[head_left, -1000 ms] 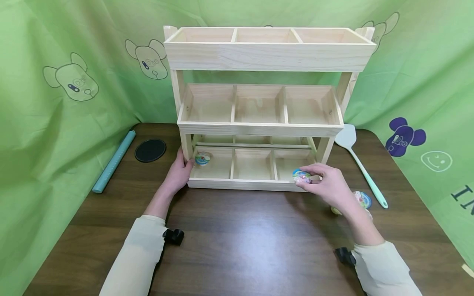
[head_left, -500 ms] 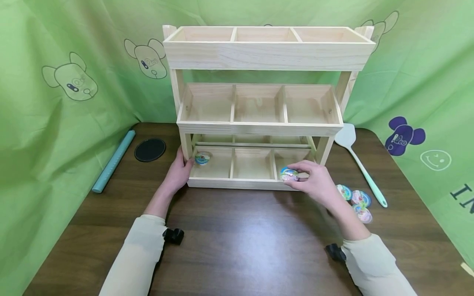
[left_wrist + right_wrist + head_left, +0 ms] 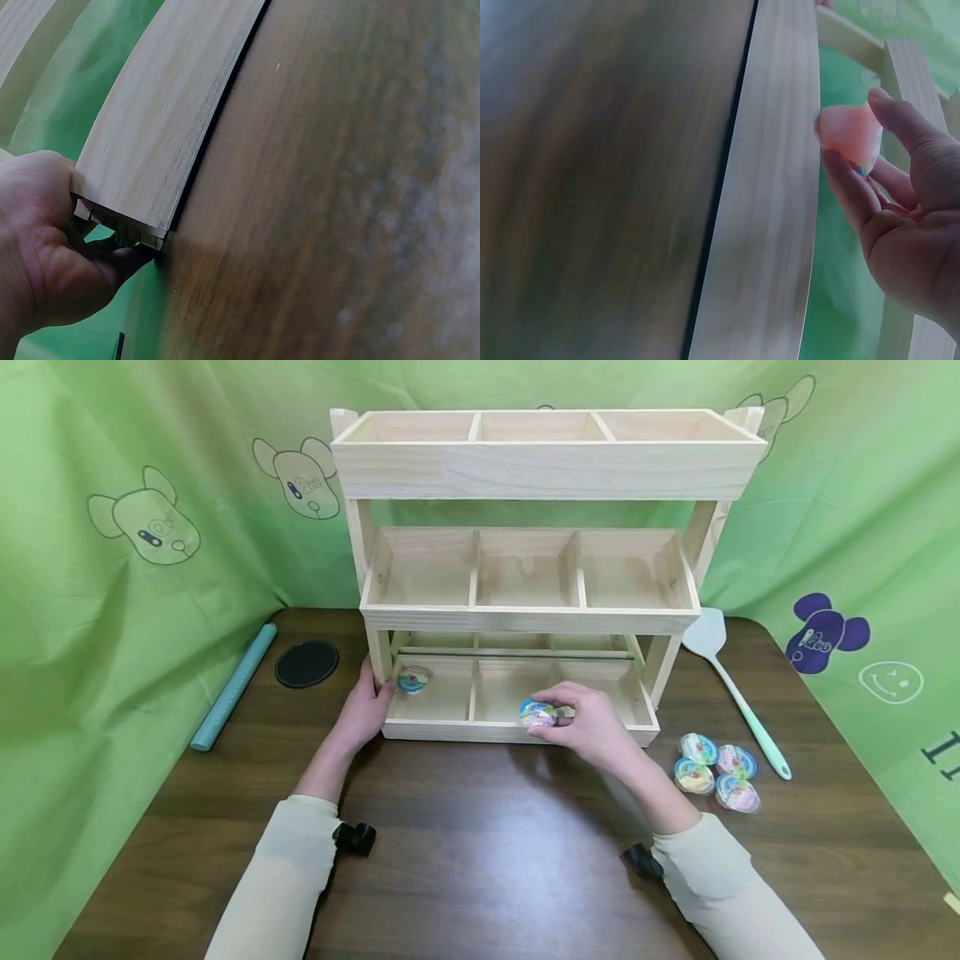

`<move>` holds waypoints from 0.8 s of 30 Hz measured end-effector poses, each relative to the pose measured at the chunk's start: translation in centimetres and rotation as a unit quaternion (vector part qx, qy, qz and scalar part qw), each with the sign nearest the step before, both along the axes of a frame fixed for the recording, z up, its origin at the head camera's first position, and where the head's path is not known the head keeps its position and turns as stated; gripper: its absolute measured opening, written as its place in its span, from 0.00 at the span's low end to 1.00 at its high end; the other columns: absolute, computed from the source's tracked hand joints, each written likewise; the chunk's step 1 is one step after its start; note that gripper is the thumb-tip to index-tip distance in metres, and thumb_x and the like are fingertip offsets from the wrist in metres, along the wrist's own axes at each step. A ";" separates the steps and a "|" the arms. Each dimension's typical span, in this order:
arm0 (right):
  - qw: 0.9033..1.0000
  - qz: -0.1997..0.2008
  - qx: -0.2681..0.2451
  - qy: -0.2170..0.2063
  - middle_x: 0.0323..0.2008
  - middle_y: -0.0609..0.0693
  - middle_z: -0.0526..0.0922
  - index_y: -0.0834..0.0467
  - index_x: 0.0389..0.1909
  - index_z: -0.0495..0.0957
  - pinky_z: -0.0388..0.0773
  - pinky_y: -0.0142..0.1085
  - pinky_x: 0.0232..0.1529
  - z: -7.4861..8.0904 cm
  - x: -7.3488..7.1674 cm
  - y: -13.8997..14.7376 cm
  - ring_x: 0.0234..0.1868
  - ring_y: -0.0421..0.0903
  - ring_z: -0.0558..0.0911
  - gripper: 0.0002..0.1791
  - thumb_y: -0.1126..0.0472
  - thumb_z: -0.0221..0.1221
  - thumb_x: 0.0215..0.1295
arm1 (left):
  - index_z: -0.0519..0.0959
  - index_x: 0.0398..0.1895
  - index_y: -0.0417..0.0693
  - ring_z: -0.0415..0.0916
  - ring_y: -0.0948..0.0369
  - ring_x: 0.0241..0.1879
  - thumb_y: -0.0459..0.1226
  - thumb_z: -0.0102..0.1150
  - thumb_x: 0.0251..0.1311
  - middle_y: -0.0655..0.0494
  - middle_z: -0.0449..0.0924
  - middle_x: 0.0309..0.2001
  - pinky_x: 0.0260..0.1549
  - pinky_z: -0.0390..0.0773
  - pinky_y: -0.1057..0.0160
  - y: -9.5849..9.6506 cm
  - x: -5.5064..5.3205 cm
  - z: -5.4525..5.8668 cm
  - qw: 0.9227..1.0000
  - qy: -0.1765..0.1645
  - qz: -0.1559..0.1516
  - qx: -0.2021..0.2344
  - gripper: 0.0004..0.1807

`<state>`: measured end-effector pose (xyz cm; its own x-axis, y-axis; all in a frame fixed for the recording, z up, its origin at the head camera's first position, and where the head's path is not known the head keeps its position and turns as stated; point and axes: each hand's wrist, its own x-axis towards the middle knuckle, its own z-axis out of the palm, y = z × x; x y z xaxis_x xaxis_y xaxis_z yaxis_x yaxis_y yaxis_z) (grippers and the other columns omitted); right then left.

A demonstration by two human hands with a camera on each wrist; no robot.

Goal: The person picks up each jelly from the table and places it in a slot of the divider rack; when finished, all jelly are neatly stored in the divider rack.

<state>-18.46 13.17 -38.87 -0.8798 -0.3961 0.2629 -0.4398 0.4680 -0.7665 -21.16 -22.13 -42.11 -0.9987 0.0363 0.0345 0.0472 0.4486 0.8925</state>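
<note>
In the left box (image 3: pixel 453 697) of the bottom tray (image 3: pixel 450 731), one small lidded cup (image 3: pixel 413 680) is found, and at the tray's front, by the middle box (image 3: pixel 498 693), a second cup (image 3: pixel 537 713) is held by the right hand (image 3: pixel 588 718), pinched between thumb and fingers. Whether it is over the box or just in front cannot be told. The left end of the wooden shelf (image 3: pixel 547 470) is gripped by the left hand (image 3: pixel 362 710). On the table (image 3: pixel 480 843), four more cups (image 3: pixel 693 776) are bunched, so the work seems only just begun: one cup looks done, one is in hand, four seem to be left. Some of the left hand is hidden by the shelf's end. The cup pictures are too small to be made out, and the low back part (image 3: pixel 510 642) is partly covered by the middle tray (image 3: pixel 525 619). In the right wrist view, the held cup is blurry.
</note>
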 end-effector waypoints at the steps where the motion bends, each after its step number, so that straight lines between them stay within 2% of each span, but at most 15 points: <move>1: 1.000 0.002 0.001 -0.002 0.46 0.55 0.84 0.66 0.49 0.84 0.83 0.33 0.42 0.0 -0.1 -0.4 0.45 0.50 0.83 0.23 0.65 0.77 0.52 | 0.33 0.82 0.45 0.53 0.42 0.73 0.36 0.41 0.78 0.31 0.49 0.76 0.71 0.54 0.44 0.0 0.0 0.0 1.000 -0.001 0.000 0.001 0.39; 9: 0.999 0.031 -0.027 -0.035 0.45 0.55 0.82 0.67 0.50 0.84 0.82 0.30 0.43 -0.1 -0.6 -3.4 0.45 0.49 0.83 0.23 0.68 0.76 0.52 | 0.33 0.82 0.45 0.54 0.41 0.73 0.36 0.41 0.78 0.31 0.50 0.76 0.71 0.55 0.44 -0.1 -0.1 0.0 1.000 -0.002 -0.002 0.004 0.39; 19: 0.999 0.045 -0.005 -0.024 0.45 0.52 0.84 0.64 0.50 0.85 0.82 0.30 0.42 -0.3 -1.1 -7.0 0.44 0.47 0.83 0.24 0.64 0.78 0.51 | 0.32 0.82 0.46 0.54 0.40 0.73 0.38 0.40 0.79 0.31 0.49 0.76 0.70 0.55 0.42 -0.2 0.0 0.0 1.000 -0.009 -0.002 -0.009 0.39; 24: 0.999 0.029 0.028 0.006 0.44 0.50 0.85 0.61 0.50 0.86 0.81 0.33 0.42 -0.2 -1.3 -8.2 0.44 0.46 0.83 0.25 0.60 0.79 0.50 | 0.32 0.82 0.46 0.54 0.40 0.73 0.37 0.40 0.79 0.31 0.49 0.77 0.71 0.54 0.43 -0.1 0.1 0.0 1.000 -0.005 -0.002 -0.004 0.39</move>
<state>-19.80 4.97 -39.10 -0.8519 -0.4606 0.2490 -0.4762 0.4839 -0.7342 -21.05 -22.22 -42.13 -0.9989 0.0400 0.0240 0.0396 0.4548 0.8897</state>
